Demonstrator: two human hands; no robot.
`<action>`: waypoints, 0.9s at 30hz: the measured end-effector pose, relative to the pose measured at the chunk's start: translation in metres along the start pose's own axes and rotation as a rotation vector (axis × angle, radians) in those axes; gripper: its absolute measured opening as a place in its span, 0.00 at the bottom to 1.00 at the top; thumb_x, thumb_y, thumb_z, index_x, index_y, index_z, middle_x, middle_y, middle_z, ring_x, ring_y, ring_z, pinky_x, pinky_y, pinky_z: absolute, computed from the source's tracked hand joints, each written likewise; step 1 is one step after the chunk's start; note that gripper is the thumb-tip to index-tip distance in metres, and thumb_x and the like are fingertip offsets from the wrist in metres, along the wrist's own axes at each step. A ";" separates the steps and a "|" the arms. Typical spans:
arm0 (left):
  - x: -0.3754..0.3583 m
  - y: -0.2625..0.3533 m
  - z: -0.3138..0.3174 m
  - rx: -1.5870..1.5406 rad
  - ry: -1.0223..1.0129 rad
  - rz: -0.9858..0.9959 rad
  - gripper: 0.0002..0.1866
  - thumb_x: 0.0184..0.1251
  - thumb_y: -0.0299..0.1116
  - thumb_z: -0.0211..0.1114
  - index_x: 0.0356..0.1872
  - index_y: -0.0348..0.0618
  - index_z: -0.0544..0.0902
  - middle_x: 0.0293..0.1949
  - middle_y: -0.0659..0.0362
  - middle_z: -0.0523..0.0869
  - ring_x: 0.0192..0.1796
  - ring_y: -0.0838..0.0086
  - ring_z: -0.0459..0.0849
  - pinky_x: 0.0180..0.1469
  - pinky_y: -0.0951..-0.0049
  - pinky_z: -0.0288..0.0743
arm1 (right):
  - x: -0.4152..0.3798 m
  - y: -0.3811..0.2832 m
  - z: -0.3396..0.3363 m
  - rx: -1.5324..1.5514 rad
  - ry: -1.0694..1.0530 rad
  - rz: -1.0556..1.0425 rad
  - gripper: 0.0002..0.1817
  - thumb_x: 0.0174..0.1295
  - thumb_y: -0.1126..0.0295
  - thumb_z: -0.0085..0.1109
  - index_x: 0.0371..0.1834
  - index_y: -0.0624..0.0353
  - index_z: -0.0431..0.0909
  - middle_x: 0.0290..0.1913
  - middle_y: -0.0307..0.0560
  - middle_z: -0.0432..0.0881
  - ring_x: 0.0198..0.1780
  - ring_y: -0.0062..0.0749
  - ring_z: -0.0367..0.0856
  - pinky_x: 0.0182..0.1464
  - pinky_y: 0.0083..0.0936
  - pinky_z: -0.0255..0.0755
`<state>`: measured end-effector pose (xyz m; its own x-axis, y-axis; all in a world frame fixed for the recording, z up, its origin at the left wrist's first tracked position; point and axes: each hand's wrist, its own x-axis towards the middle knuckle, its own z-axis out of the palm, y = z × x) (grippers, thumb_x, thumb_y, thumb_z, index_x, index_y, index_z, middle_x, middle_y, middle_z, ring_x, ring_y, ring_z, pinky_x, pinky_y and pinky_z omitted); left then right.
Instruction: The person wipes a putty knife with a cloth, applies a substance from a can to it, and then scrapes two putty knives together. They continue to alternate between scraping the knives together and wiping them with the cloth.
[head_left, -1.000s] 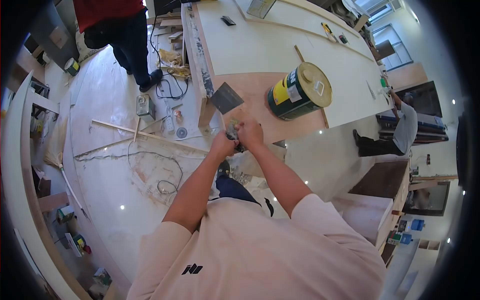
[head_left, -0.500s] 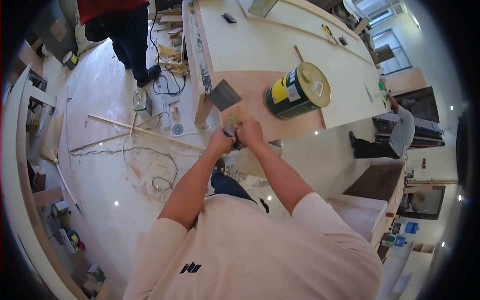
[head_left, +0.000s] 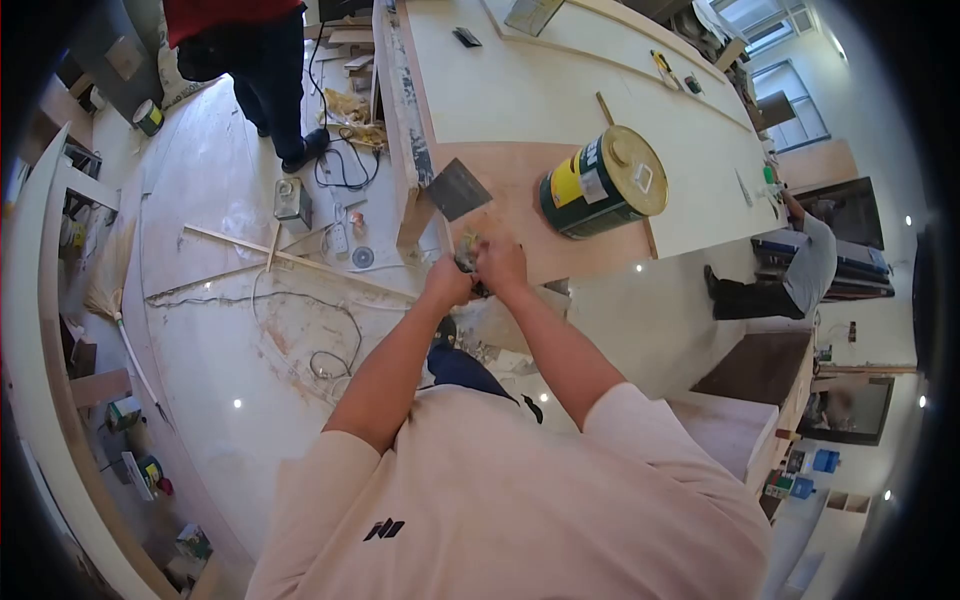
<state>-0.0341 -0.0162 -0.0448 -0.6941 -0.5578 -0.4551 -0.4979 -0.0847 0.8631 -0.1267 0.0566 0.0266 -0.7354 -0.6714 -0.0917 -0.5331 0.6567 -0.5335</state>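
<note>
Close together at the near edge of the workbench [head_left: 520, 170], my left hand [head_left: 450, 284] and my right hand [head_left: 500, 264] are both closed around a small crumpled-looking grey and yellowish thing [head_left: 466, 250]. My fingers cover most of it, and I cannot tell what it is. Just beyond my hands, a dark flat square plate [head_left: 459, 189] lies on the wooden board, its corner toward me. To the right of it a large green and yellow metal can [head_left: 603, 185] stands with its lid on.
A person in a red top [head_left: 240, 60] stands at the upper left. Another in grey [head_left: 812, 265] bends at the right. Cables [head_left: 345, 170], a rectangular tin [head_left: 292, 204] and crossed wood strips [head_left: 300, 262] lie on the floor to the left; a broom [head_left: 110, 290] stands farther left.
My view has shifted slightly, so the scene sits a little to the right. My hands stay together at the same spot, still closed around the small thing.
</note>
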 end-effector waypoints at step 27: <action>-0.017 0.030 -0.010 -0.127 -0.053 -0.080 0.20 0.58 0.27 0.71 0.47 0.27 0.75 0.34 0.43 0.85 0.26 0.61 0.86 0.25 0.63 0.80 | 0.003 0.021 -0.031 -0.036 -0.047 -0.195 0.08 0.54 0.66 0.65 0.33 0.57 0.85 0.39 0.57 0.84 0.42 0.53 0.83 0.44 0.42 0.75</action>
<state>-0.0318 -0.0175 -0.0084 -0.6828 -0.5014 -0.5314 -0.4850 -0.2328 0.8429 -0.1524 0.0789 0.0412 -0.5968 -0.8019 -0.0290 -0.6789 0.5239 -0.5144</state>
